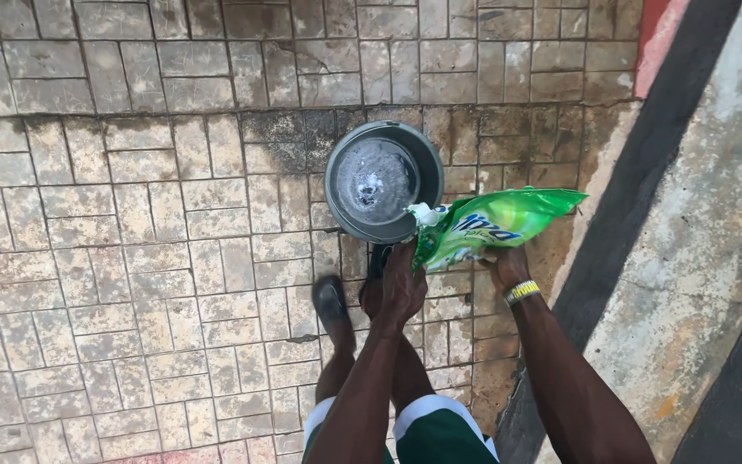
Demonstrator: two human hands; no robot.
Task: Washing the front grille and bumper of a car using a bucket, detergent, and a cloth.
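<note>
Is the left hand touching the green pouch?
Touching. The head view shows the left hand gripping the green pouch near its white spout end.

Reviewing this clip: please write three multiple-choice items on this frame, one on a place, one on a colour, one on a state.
1. Where is the spout end of the green pouch?
A. at the near rim of the grey bucket
B. flat on the paving far from the bucket
C. beside the shoe

2. What colour is the wristband on the right hand?
A. red
B. yellow
C. blue

3. What is the state of the bucket?
A. upside down
B. dry and empty
C. upright with bubbly water in it

Answers:
1 A: the pouch's white spout overlaps the bucket's near edge, with the left hand gripping the pouch just below it.
2 B: the band at the wrist under the pouch is yellow.
3 C: the open top faces up and a shiny, foamy surface shows inside.
</note>
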